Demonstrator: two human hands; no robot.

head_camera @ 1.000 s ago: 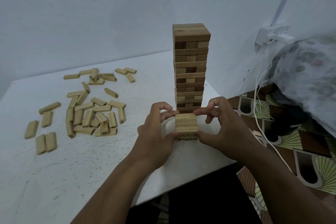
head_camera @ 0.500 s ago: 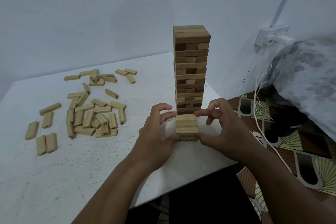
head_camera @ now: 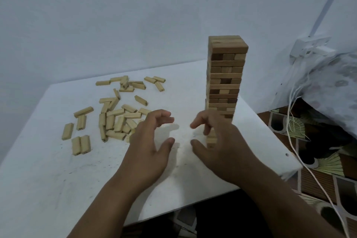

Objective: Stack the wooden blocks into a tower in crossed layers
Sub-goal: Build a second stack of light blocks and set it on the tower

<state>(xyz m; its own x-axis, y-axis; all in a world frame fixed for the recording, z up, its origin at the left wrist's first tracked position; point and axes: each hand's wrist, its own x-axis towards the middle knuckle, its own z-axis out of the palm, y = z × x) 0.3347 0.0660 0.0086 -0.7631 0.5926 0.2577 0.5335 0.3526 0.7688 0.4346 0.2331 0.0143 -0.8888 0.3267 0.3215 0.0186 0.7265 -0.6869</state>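
**Two empty hands beside a block tower**

On the left of a white table [head_camera: 48, 179], loose wooden blocks [head_camera: 116, 116] lie scattered. Nearer the middle, the left hand [head_camera: 148, 147] hovers with fingers spread and loosely curved, holding nothing. The right hand [head_camera: 218, 147] is likewise spread and empty, partly covering a small block stack [head_camera: 211, 139]. Just behind it rises the tall tower [head_camera: 226, 75] of crossed layers, apart from both hands.

pale wood blocks [head_camera: 116, 118], white table [head_camera: 48, 179]

One tower [head_camera: 226, 75], two hands [head_camera: 148, 147].
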